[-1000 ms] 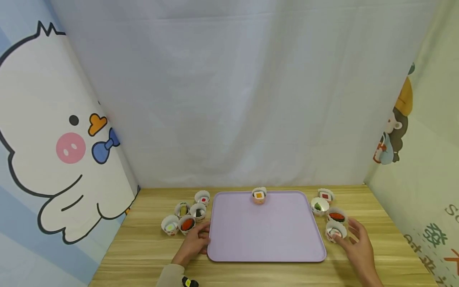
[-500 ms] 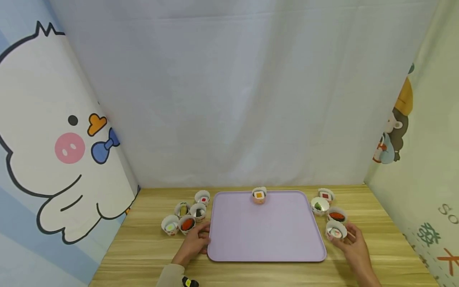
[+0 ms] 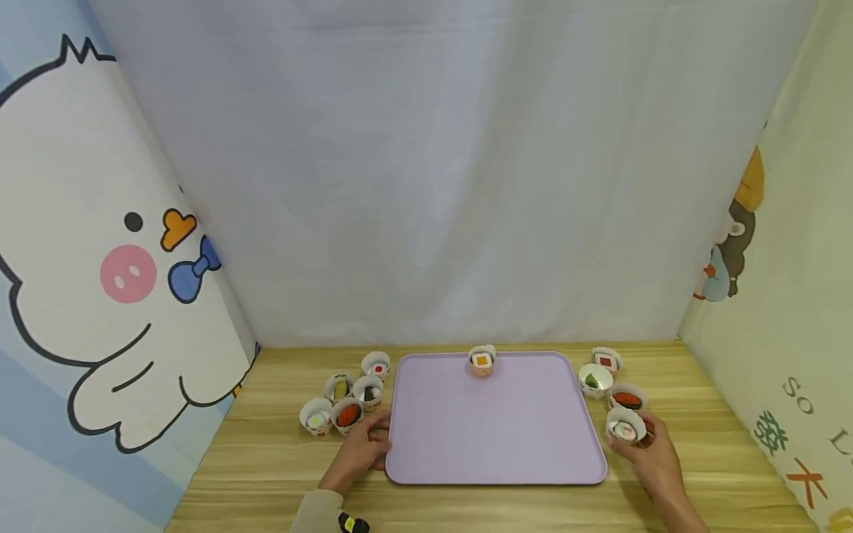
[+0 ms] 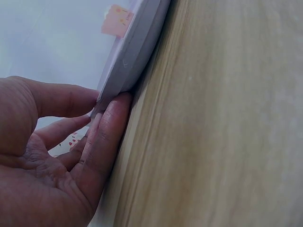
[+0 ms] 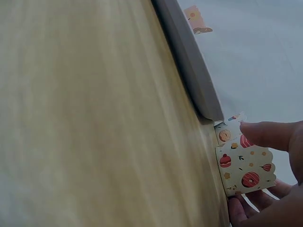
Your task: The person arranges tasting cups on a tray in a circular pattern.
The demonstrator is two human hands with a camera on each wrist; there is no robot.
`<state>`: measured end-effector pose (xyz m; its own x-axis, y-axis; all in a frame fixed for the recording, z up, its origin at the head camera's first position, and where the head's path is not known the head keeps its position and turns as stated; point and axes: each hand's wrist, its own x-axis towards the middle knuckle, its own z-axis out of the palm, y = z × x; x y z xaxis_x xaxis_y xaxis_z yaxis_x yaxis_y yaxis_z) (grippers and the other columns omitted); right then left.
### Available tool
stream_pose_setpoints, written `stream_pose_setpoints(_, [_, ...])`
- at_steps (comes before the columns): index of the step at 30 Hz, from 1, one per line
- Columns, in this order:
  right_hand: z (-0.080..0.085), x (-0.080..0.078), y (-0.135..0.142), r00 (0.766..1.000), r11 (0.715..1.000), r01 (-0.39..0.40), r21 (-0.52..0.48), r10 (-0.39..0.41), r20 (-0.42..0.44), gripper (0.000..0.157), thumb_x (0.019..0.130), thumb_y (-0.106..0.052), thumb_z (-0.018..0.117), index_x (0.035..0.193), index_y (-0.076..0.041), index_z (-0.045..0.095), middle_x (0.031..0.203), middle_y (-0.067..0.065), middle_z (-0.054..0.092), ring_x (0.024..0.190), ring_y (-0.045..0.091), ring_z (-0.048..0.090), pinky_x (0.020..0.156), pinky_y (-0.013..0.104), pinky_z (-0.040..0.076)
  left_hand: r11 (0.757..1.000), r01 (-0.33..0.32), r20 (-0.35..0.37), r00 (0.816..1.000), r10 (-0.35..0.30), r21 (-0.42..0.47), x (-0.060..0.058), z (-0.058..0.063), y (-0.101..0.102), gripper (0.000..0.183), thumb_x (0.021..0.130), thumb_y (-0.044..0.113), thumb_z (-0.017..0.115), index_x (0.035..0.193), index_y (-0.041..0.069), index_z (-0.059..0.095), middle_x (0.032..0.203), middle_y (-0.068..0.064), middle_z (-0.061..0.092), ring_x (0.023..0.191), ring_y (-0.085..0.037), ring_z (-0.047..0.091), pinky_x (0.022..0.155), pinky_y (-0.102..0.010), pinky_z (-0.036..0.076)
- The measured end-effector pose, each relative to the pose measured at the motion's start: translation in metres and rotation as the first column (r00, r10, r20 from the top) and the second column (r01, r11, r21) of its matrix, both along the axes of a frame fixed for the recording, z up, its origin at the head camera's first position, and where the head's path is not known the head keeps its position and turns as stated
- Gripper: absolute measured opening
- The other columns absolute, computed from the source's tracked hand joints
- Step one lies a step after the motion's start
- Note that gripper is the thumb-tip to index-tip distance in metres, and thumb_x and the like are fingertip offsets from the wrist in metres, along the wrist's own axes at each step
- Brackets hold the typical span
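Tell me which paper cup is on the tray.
The cup at the middle of the tray's far edge, holding a white piece with an orange centre; the other cups are off to either side.

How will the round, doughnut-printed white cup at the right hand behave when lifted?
The doughnut-printed white cup, seemingly paper, is probably light and easily dented: its scalloped wall looks thin. The small white-and-pink piece inside may slide on tilting, as it appears not to fill the cup.
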<state>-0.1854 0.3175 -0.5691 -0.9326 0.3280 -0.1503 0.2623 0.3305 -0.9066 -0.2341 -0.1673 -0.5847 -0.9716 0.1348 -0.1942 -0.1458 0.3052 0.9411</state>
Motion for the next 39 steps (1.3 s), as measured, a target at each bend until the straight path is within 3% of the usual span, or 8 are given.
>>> stream_pose_setpoints(12, [0.004,-0.001,0.001,0.999,0.999,0.018,0.039,-0.019,0.035,0.085,0.084,-0.021,0.077,0.149,0.002,0.026,0.146,0.026,0.039,0.082,-0.018,0.041,0.072,0.006,0.043,1.000,-0.005,-0.012,1.000,0.005,0.000,0.002,0.002,0.000,0.062,0.082,-0.008,0.061,0.142,0.000,0.047,0.124,-0.021,0.055,0.090,-0.018,0.060,0.053,-0.038,0.058])
stream_pose_setpoints(18, [0.011,0.001,-0.002,1.000,0.999,-0.006,0.047,0.004,0.031,0.088,0.084,-0.027,0.078,0.149,0.001,0.026,0.147,0.025,0.039,0.093,-0.009,0.045,0.074,0.005,0.041,1.000,-0.006,-0.011,1.000,0.007,0.003,0.003,0.001,0.000,0.062,0.081,-0.008,0.061,0.141,-0.001,0.048,0.123,-0.022,0.055,0.090,-0.019,0.061,0.054,-0.038,0.059])
stream_pose_setpoints(22, [0.021,0.002,-0.007,1.000,0.999,-0.020,0.032,0.020,0.002,0.087,0.084,-0.025,0.078,0.150,0.000,0.026,0.148,0.022,0.039,0.099,-0.004,0.046,0.077,0.005,0.042,1.000,-0.010,-0.010,1.000,0.010,0.004,0.002,0.002,0.000,0.062,0.082,-0.009,0.061,0.142,-0.001,0.047,0.123,-0.022,0.055,0.090,-0.019,0.061,0.054,-0.038,0.058])
stream_pose_setpoints(29, [0.034,-0.003,-0.014,0.995,0.998,-0.038,0.048,0.042,-0.085,0.081,0.084,-0.020,0.077,0.147,0.001,0.031,0.142,0.023,0.043,0.094,-0.016,0.040,0.079,0.001,0.040,1.000,-0.016,-0.010,1.000,0.016,-0.001,0.002,0.004,0.001,0.061,0.082,-0.009,0.060,0.141,-0.001,0.048,0.123,-0.022,0.055,0.091,-0.020,0.061,0.054,-0.038,0.058])
stream_pose_setpoints(39, [0.048,-0.019,-0.022,0.982,0.993,-0.094,0.077,0.105,-0.155,0.076,0.084,-0.015,0.077,0.145,0.002,0.034,0.143,0.026,0.046,0.095,-0.019,0.040,0.079,0.001,0.039,1.000,-0.018,-0.020,1.000,0.017,-0.006,0.003,0.003,0.001,0.061,0.082,-0.009,0.061,0.141,-0.003,0.047,0.123,-0.022,0.055,0.092,-0.021,0.060,0.054,-0.039,0.059])
